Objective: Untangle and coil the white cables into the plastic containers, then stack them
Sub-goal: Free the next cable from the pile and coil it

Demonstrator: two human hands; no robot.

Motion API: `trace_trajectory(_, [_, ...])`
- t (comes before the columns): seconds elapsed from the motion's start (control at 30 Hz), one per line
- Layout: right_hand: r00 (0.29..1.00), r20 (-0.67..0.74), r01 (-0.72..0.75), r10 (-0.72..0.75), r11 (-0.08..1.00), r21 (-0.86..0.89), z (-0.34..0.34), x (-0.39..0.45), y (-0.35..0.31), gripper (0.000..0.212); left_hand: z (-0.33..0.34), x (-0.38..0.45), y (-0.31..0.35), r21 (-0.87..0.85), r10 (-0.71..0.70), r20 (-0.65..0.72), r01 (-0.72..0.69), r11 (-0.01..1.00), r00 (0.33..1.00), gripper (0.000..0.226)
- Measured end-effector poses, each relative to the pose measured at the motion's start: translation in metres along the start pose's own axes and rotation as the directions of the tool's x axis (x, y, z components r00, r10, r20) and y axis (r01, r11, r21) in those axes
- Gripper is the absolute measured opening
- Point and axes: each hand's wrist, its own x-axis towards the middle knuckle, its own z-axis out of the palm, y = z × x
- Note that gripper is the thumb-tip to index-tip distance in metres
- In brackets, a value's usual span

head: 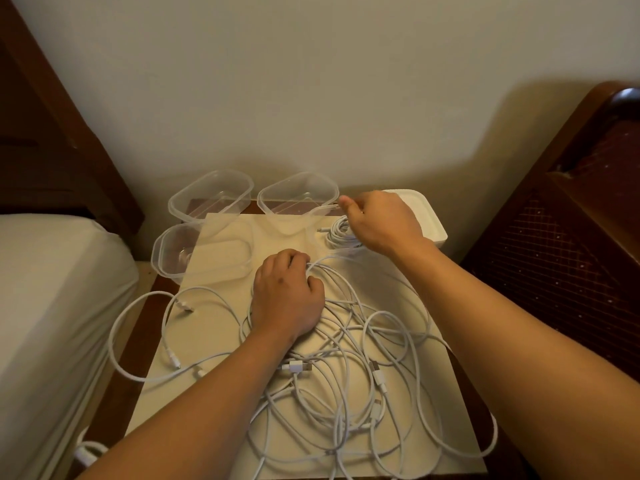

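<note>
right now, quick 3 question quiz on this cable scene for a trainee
1. How many clear containers hold no cable?
2. True or false: the right hand is over a coiled cable.
3. Which hand rests on the tangle: A left, B right?

Key: 1. Three. 2. True. 3. A, the left hand.

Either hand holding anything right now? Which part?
Left hand grips strands at the tangled white cables' top edge. Right hand pinches a cable end above a small coil.
</note>
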Motion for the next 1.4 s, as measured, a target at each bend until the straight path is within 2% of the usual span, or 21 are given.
trace_trajectory(0.1, [0.987,0.152,-0.040,0.055,0.994,-0.102,0.007,-0.002,0.006,0.036,0.000,0.000,0.000,-0.001,0.001,-0.008,-0.001,1.000,1.000,0.036])
trace_trajectory(0.2, [0.984,0.163,-0.040,0.068,0.985,-0.168,0.013,-0.004,0.011,0.024,0.001,0.000,0.000,-0.005,-0.005,-0.010,0.005,1.000,1.000,0.035])
trace_trajectory(0.3, [0.991,0.102,-0.083,0.086,0.996,-0.033,0.006,-0.006,0.008,0.034,-0.003,0.001,0.001,-0.032,-0.004,0.014,0.005,0.999,1.000,0.038])
trace_trajectory(0.4, [0.995,-0.056,-0.079,0.086,0.990,0.115,-0.007,-0.022,0.004,0.038,-0.009,0.000,0.003,-0.159,-0.007,0.016,0.009,0.987,1.000,0.043])
trace_trajectory(0.53, [0.979,-0.166,-0.078,0.122,0.964,0.254,-0.016,-0.067,0.002,0.032,-0.021,-0.002,0.007,-0.347,-0.037,-0.120,-0.007,0.938,0.992,0.034])
trace_trajectory(0.63, [0.965,-0.174,-0.143,0.197,0.949,0.282,-0.012,-0.105,0.012,0.028,-0.028,-0.006,0.011,-0.346,-0.015,-0.229,-0.067,0.936,0.973,0.025])
trace_trajectory(0.67, [0.959,-0.155,-0.189,0.236,0.944,0.269,-0.011,-0.115,0.017,0.028,-0.031,-0.007,0.013,-0.336,-0.005,-0.208,-0.067,0.939,0.978,0.025])
trace_trajectory(0.73, [0.940,-0.065,-0.316,0.334,0.929,0.193,-0.008,-0.133,0.028,0.034,-0.038,-0.009,0.020,-0.282,-0.010,-0.084,-0.014,0.959,0.996,0.030])
trace_trajectory(0.83, [0.880,0.052,-0.474,0.471,0.879,0.051,-0.008,-0.155,0.039,0.041,-0.049,-0.014,0.027,-0.111,-0.047,0.050,0.052,0.993,0.998,0.040])
trace_trajectory(0.93, [0.859,0.117,-0.499,0.499,0.866,-0.034,-0.012,-0.169,0.042,0.031,-0.059,-0.029,0.031,-0.089,-0.067,0.091,0.076,0.993,0.994,0.042])
trace_trajectory(1.07, [0.854,0.153,-0.500,0.497,0.866,-0.021,-0.013,-0.172,0.040,0.022,-0.064,-0.055,0.032,-0.105,-0.098,0.228,0.125,0.987,0.969,0.032])
trace_trajectory(1.13, [0.832,0.148,-0.546,0.535,0.837,0.036,-0.013,-0.170,0.040,0.018,-0.068,-0.064,0.029,-0.176,-0.076,0.207,0.113,0.978,0.975,0.028])
trace_trajectory(1.23, [0.813,0.114,-0.581,0.571,0.785,0.214,-0.017,-0.167,0.041,0.012,-0.078,-0.072,0.024,-0.283,-0.057,0.113,0.087,0.955,0.992,0.023])
trace_trajectory(1.33, [0.857,0.044,-0.474,0.514,0.752,0.458,-0.031,-0.168,0.033,0.011,-0.095,-0.074,0.027,-0.374,-0.043,0.052,0.060,0.925,0.998,0.020])
trace_trajectory(1.4, [0.889,-0.022,-0.378,0.457,0.760,0.529,-0.045,-0.169,0.023,0.012,-0.109,-0.074,0.034,-0.461,-0.029,0.054,0.051,0.886,0.998,0.019])
